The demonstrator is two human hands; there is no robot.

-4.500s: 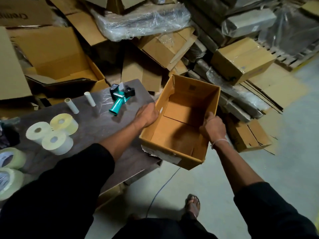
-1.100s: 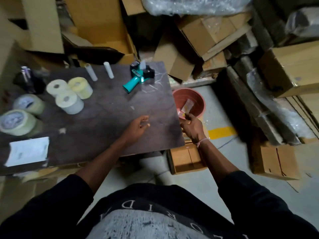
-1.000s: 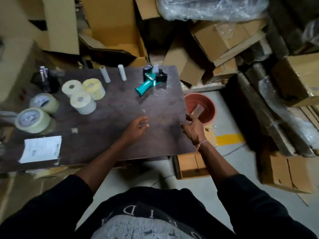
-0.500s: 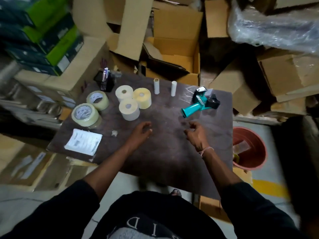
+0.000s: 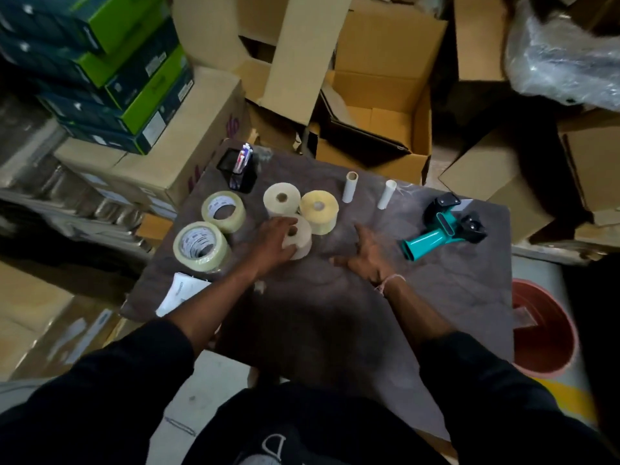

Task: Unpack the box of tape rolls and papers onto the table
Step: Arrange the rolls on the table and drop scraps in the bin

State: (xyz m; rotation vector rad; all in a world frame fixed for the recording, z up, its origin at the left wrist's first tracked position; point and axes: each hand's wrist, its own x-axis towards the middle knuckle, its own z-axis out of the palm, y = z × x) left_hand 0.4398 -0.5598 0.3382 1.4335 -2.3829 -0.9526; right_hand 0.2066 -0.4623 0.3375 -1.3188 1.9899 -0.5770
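Seemingly near done, the left hand cupped the nearest paper roll on the table among unpacked tape rolls, right hand open and flat; next, likely straightening it.

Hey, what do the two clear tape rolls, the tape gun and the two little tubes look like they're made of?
Clear tape rolls: glossy see-through plastic film, probably on card cores with printed liners showing inside. Tape gun: smooth teal plastic handle, black parts likely plastic too; any blade is too small to tell. Tubes: matte off-white and hollow at the top, likely cardboard or plastic cores.
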